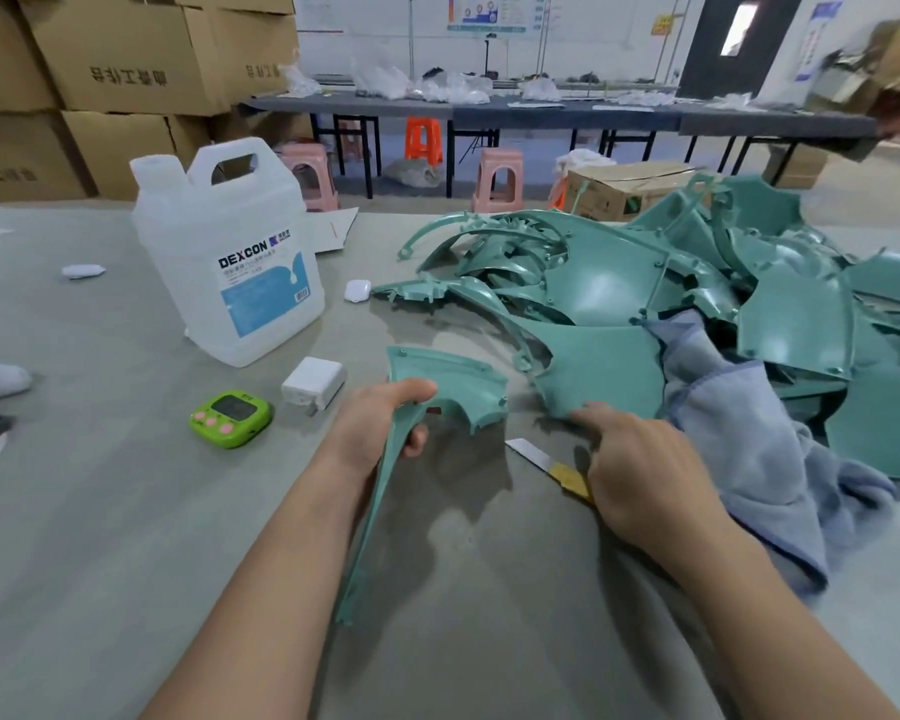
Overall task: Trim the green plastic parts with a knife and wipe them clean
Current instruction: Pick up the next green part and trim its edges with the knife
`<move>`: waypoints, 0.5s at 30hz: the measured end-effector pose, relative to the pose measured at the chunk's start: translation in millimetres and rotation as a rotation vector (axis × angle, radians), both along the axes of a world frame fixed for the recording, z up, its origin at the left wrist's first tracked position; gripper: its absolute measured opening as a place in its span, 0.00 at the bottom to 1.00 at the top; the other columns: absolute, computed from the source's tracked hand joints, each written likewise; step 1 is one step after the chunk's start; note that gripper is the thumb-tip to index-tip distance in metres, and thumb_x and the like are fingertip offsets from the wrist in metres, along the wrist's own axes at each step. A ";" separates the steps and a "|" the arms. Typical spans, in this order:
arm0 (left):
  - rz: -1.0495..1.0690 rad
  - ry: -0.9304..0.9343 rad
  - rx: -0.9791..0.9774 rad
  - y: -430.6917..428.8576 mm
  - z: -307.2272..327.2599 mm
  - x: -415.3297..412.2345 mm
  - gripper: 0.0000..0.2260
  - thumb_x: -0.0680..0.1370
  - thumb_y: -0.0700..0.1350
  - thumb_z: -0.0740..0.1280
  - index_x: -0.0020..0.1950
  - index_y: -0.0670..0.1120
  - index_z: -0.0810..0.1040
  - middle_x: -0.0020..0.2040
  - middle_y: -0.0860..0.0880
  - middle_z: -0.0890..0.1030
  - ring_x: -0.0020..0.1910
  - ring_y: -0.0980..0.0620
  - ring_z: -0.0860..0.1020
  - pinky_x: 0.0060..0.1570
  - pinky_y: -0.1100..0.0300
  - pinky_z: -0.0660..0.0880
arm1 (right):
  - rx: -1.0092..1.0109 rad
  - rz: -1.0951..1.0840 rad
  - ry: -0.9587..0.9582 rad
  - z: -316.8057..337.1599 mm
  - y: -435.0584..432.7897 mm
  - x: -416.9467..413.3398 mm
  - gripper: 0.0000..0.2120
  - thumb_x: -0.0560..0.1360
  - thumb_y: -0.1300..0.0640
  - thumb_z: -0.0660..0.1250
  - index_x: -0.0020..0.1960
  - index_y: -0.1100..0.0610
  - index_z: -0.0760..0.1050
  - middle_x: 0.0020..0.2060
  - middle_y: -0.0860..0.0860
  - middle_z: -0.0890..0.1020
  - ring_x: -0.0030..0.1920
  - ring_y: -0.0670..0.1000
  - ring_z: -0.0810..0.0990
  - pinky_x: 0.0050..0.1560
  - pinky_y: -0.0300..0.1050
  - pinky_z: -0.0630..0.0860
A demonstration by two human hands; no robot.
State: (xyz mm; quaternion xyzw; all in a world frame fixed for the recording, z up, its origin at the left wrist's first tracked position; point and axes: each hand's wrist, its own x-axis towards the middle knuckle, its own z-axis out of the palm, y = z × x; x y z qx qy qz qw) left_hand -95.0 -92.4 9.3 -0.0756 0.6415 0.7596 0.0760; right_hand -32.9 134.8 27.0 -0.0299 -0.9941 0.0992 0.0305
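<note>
My left hand (380,423) grips a long curved green plastic part (440,374) near its wide end, and the narrow tail runs down toward me. My right hand (645,470) holds the yellow handle of a knife (533,453), whose bare blade points left over the table. That hand's forefinger reaches forward and touches the edge of another green panel (604,366). Behind it lies a big pile of green plastic parts (619,278). A grey-blue cloth (739,423) is draped over the pile's near side, right of my right hand.
On the grey table (100,511) stand a white DEXCON jug (230,252), a green timer (230,413), a white charger (314,381) and a small white case (357,291). Cardboard boxes (100,70) are stacked at the back left. Stools and a long dark table stand behind.
</note>
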 end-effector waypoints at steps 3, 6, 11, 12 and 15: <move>-0.004 -0.010 -0.016 -0.1 1.3 0.3 0.05 0.77 0.41 0.69 0.47 0.40 0.80 0.29 0.49 0.77 0.22 0.52 0.71 0.22 0.63 0.67 | -0.092 0.083 -0.048 -6.3 1.4 -4.7 0.27 0.79 0.62 0.60 0.77 0.49 0.68 0.77 0.48 0.69 0.68 0.61 0.73 0.68 0.51 0.70; -0.031 -0.049 -0.026 -4.6 0.7 2.6 0.08 0.76 0.43 0.70 0.47 0.38 0.82 0.33 0.43 0.80 0.27 0.51 0.77 0.28 0.62 0.75 | -0.285 0.023 0.137 -4.4 6.0 0.6 0.21 0.79 0.62 0.62 0.69 0.47 0.78 0.63 0.49 0.83 0.57 0.55 0.81 0.58 0.47 0.75; -0.096 -0.077 0.159 -14.9 1.8 5.5 0.09 0.78 0.42 0.68 0.49 0.36 0.84 0.45 0.36 0.85 0.37 0.47 0.84 0.39 0.59 0.83 | -0.060 -0.009 0.003 -5.0 0.3 17.1 0.12 0.80 0.44 0.64 0.43 0.51 0.75 0.37 0.48 0.79 0.39 0.52 0.78 0.42 0.50 0.77; -0.091 -0.066 0.188 -16.3 2.5 5.7 0.10 0.78 0.42 0.68 0.51 0.35 0.83 0.46 0.35 0.85 0.38 0.47 0.84 0.38 0.59 0.82 | -0.027 -0.007 -0.041 -5.5 -0.8 16.8 0.11 0.79 0.44 0.64 0.45 0.50 0.74 0.40 0.47 0.78 0.41 0.53 0.77 0.45 0.52 0.78; -0.087 -0.043 0.289 -19.1 4.8 7.0 0.11 0.80 0.41 0.65 0.55 0.33 0.80 0.46 0.34 0.85 0.37 0.47 0.84 0.35 0.59 0.81 | -0.032 -0.043 -0.076 -3.8 -2.8 15.0 0.07 0.80 0.49 0.61 0.45 0.50 0.69 0.43 0.48 0.76 0.42 0.54 0.76 0.47 0.53 0.77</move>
